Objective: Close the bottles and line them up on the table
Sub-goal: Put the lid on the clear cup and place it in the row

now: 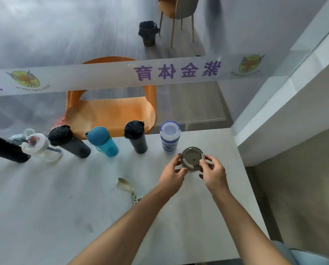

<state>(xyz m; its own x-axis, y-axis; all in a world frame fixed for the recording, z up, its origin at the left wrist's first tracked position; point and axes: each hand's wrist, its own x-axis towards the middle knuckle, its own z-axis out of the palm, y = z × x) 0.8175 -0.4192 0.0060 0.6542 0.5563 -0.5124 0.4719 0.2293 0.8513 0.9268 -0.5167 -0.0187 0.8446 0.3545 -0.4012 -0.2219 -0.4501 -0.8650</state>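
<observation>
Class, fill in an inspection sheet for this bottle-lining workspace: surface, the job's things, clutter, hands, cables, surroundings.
Surface: pale grey table, faintly smudged.
Job's things: a row along the far edge, capped: white and blue bottle, black tumbler, teal bottle, black bottle, clear bottle; a dark bottle at the left is partly cut off. A grey bottle stands nearest, seen from above.
Clutter: metal shoehorn with a key ring.
Hands: left hand and right hand both grip the grey bottle's top.
Cables: nothing seen.
Surroundings: glass panel with a printed band, orange chair, black bin, second chair.
</observation>
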